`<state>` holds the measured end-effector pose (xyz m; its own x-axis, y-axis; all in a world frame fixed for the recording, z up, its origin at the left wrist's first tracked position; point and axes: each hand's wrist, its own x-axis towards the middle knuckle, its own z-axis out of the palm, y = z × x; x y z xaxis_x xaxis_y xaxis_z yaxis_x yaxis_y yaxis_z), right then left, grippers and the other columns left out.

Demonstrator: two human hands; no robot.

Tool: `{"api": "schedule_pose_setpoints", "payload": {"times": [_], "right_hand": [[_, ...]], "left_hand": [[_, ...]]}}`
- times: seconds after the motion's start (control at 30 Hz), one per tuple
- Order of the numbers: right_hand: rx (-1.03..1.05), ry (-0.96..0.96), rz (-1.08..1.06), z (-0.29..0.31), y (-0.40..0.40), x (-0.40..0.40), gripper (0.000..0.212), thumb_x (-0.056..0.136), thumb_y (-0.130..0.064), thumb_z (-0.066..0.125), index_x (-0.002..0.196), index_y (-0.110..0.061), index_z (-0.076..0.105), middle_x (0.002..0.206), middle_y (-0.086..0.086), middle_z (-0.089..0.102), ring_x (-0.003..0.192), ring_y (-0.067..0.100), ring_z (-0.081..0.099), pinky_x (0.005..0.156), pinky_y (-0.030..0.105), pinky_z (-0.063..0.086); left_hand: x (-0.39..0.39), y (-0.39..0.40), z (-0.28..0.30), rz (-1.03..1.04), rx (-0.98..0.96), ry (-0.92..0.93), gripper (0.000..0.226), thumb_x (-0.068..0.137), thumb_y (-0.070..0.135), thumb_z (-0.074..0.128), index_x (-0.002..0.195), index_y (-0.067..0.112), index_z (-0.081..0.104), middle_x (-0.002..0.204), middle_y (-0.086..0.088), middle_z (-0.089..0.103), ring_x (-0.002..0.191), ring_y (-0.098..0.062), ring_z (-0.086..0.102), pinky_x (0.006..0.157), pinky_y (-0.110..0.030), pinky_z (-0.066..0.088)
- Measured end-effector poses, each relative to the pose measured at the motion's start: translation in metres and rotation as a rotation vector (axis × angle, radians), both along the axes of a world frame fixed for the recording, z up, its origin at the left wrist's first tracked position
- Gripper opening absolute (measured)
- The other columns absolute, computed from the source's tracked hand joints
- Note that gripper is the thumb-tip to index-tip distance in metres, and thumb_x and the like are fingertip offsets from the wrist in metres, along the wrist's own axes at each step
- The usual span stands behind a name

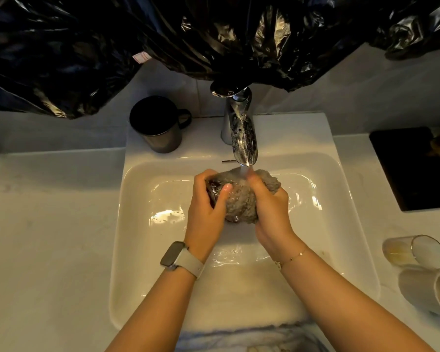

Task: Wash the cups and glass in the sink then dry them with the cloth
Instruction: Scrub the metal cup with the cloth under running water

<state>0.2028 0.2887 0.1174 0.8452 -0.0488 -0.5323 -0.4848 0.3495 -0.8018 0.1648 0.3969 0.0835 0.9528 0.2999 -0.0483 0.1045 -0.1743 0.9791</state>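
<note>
Nearest the camera, both forearms reach over the white sink (127, 250). Left hand (206, 209) is curled round a dark, shiny vessel, probably a cup (214, 190), mostly hidden. Right hand (269, 207) grips a grey cloth (241, 199) bunched against it, under running water from the tap (241, 133). Step in hand: washing, scrubbing this one item. At right on the counter, a clear glass (414, 251) and a pale cup (427, 290) lie on their sides, well apart from the basin; can't tell if washed. Farther back, a black mug (158, 125) stands upright just left of the tap. Next move likely calls for rinsing, setting this item down, picking another.
</note>
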Motion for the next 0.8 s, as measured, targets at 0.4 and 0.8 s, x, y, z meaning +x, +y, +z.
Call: {"api": "schedule_pose_setpoints", "payload": {"times": [0.4, 0.8], "right_hand": [[-0.194, -0.247, 0.572, -0.008, -0.021, 0.005, 0.027, 0.076, -0.006, 0.077, 0.101, -0.010, 0.069, 0.091, 0.000, 0.075, 0.087, 0.014, 0.072, 0.074, 0.024, 0.056], [-0.266, -0.268, 0.438, -0.028, -0.020, -0.002, 0.039, 0.084, -0.015, 0.072, 0.119, -0.004, 0.060, 0.103, 0.007, 0.073, 0.097, 0.015, 0.070, 0.085, 0.027, 0.056]], "left_hand": [[-0.001, -0.001, 0.010, 0.153, -0.393, 0.326, 0.019, 0.103, 0.048, 0.039, 0.110, 0.031, 0.043, 0.114, 0.000, 0.060, 0.104, -0.012, 0.062, 0.082, -0.032, 0.055], [0.002, -0.008, 0.001, 0.273, -0.436, 0.398, 0.031, 0.100, 0.052, 0.044, 0.117, 0.026, 0.044, 0.113, -0.004, 0.062, 0.102, -0.018, 0.064, 0.085, -0.039, 0.057]]}}
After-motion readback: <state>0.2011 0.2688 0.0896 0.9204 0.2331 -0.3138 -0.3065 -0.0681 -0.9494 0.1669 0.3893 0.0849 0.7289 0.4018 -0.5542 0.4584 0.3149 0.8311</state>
